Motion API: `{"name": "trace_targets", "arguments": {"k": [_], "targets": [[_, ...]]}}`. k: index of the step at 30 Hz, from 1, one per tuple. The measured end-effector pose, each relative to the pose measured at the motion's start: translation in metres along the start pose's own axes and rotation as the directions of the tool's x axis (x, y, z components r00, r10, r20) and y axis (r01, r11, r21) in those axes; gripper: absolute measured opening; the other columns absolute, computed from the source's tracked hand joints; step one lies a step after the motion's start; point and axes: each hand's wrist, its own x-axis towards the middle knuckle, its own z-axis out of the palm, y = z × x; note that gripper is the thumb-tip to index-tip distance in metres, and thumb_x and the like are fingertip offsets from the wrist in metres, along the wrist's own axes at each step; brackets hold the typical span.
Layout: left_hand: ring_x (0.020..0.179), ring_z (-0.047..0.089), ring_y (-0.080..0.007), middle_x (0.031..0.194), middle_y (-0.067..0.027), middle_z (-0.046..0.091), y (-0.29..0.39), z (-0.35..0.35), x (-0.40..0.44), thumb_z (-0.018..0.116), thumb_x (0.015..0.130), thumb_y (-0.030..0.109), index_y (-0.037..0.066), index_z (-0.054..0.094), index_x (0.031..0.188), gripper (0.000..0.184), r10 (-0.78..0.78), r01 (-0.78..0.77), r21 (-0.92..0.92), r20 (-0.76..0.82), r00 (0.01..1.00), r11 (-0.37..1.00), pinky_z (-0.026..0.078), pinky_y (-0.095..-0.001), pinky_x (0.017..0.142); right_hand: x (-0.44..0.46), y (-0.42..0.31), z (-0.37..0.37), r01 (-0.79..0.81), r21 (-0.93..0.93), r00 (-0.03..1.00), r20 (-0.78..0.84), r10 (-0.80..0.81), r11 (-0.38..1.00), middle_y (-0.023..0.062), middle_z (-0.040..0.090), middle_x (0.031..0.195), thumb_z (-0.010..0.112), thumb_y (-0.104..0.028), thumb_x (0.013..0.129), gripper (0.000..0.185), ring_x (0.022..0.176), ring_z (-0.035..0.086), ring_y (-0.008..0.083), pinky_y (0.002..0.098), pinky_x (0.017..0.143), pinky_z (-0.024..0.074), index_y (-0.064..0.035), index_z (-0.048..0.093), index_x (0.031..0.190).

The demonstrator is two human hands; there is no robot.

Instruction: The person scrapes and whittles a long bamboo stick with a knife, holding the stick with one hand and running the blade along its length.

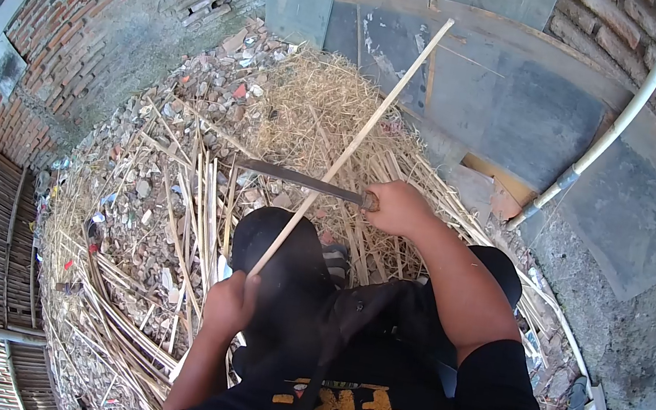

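Observation:
A long, pale bamboo strip point(375, 116) slants up and away across my knees. Its near end is in my left hand point(230, 302), which is closed around it by my left thigh. My right hand point(398, 208) is wrapped around the handle of a machete point(298, 178). The dark blade points to the left and lies across the strip, near my knees. Whether the edge is cutting into the strip cannot be made out.
Split bamboo strips point(123, 336) lie heaped on the rubble to my left. Dry straw-like shavings point(318, 102) are piled ahead. A brick wall point(92, 25) rises at the left, grey boards point(514, 97) lean in front, and a pale pole point(609, 137) leans at the right.

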Motion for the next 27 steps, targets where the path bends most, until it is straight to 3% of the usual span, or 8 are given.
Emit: {"name": "trace_targets", "arguments": {"k": [5,14,27], "targets": [[0.065,0.064,-0.0507,0.065,-0.0274,0.062,0.004,-0.004,0.002,0.059,0.104,0.031,0.002,0.055,0.079,0.039,-0.007,0.007,-0.014,0.027,1.0,1.0,0.049,-0.0582,0.059,-0.001,-0.004,0.006,0.102,-0.122,0.992,0.092,-0.091,0.987,0.019,0.073,0.089,0.074,-0.024,0.075,0.033,0.09,0.071,0.0404,0.0513,0.08,0.0567,-0.0118,0.075,0.106],[0.064,0.064,-0.0504,0.064,-0.0271,0.062,0.003,-0.004,0.002,0.059,0.104,0.03,0.002,0.055,0.079,0.038,0.001,-0.001,-0.026,0.02,1.0,1.0,0.049,-0.0574,0.059,0.004,0.003,0.012,0.115,-0.087,0.99,0.092,-0.107,0.99,0.0184,0.072,0.086,0.075,-0.026,0.076,0.029,0.087,0.071,0.0409,0.0507,0.079,0.0563,-0.0113,0.075,0.101],[0.067,0.064,-0.0501,0.067,-0.0265,0.063,-0.003,0.001,-0.001,0.059,0.104,0.035,0.003,0.057,0.079,0.04,0.009,-0.01,-0.04,-0.026,1.0,0.999,0.049,-0.0576,0.062,0.005,0.002,0.01,0.1,0.017,0.987,0.123,-0.102,0.995,0.0151,0.072,0.086,0.071,-0.02,0.076,0.018,0.089,0.07,0.0376,0.0489,0.078,0.055,-0.0122,0.072,0.092]]}}
